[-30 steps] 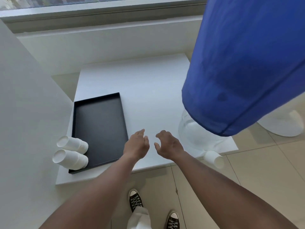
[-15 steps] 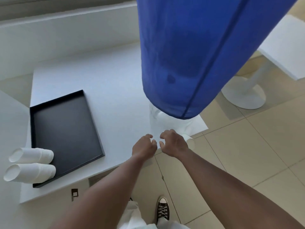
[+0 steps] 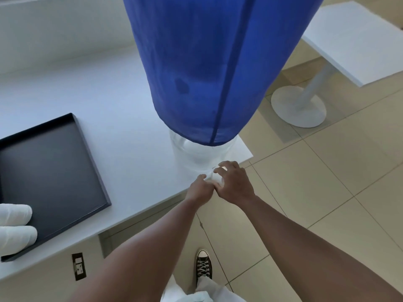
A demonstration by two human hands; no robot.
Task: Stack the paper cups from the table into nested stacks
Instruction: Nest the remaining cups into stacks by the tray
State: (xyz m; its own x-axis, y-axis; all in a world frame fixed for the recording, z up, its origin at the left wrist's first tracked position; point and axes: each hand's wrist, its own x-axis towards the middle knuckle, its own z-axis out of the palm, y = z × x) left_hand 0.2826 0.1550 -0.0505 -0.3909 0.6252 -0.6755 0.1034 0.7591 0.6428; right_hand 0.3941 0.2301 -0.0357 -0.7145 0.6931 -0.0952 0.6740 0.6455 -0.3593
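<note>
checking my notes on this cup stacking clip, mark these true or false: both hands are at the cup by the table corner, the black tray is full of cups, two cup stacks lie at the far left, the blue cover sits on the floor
1. Both hands meet at the white cup near the table corner: true; left hand, right hand.
2. The black tray is full of cups: false; it holds none.
3. Two cup stacks lie on their sides at the far left: true.
4. The blue cover sits on the floor: false; it drapes something standing on the table.
</note>
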